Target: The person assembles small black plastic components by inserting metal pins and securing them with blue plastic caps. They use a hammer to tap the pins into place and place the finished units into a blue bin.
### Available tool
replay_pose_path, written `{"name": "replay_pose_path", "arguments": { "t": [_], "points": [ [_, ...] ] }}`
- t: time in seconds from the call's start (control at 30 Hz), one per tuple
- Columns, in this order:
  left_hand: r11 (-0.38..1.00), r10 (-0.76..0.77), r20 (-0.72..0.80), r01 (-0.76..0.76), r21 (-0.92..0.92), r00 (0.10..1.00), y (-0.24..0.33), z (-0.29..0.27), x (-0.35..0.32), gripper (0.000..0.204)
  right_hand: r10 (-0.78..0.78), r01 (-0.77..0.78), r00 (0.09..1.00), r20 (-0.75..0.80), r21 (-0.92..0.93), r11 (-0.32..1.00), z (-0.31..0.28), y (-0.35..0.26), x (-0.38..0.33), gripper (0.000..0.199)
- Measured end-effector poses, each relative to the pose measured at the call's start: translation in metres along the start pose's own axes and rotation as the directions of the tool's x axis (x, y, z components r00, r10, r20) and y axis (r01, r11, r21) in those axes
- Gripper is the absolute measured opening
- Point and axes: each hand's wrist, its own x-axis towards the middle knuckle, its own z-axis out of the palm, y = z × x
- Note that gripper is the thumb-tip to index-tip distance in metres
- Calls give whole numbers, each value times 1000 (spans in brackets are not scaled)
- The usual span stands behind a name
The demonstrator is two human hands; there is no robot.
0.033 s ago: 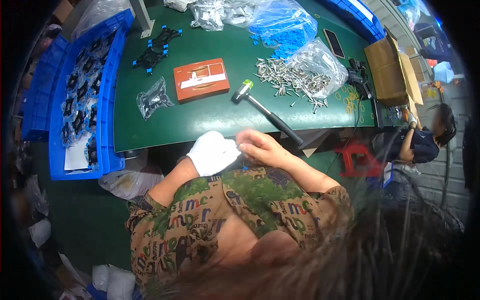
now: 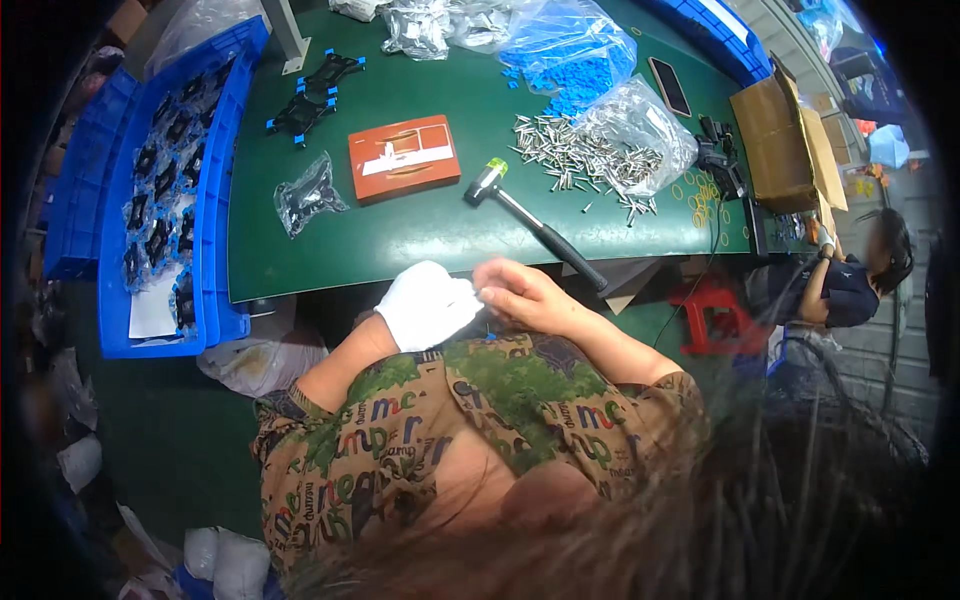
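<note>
My left hand [image 2: 428, 305], in a white glove, is closed at the table's near edge, in front of my body. My bare right hand [image 2: 525, 297] meets it there with curled fingers. Whatever lies between them is hidden by the fingers, though a tiny blue bit [image 2: 490, 336] shows just below. Closest on the table is a mallet [image 2: 535, 222] with a black handle and a yellow-green face. Beyond my left hand lie a red-brown box [image 2: 403, 180] and a bagged black part [image 2: 310, 197].
Metal pins [image 2: 570, 150] spill from a clear bag, near a pile of blue caps [image 2: 575, 85]. Black blue-tipped parts [image 2: 302, 115] lie far left. A blue crate [image 2: 207, 270] flanks the table; a phone [image 2: 669, 87] and carton [image 2: 775, 150] stand right, near another person [image 2: 850, 285].
</note>
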Motion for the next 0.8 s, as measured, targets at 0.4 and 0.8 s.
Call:
{"name": "replay_pose_path", "arguments": {
  "t": [0.4, 0.8],
  "points": [
    [996, 89, -45, -90, -15, 995, 3, 2, 1, 29, -351, 481, 876, 330, -636, 603, -26, -27, 2, 22],
    [990, 12, 131, 6, -138, 991, -2, 14, 4, 32, -143, 477, 862, 487, -682, 555, -29, -46, 7, 17]
  ]
}}
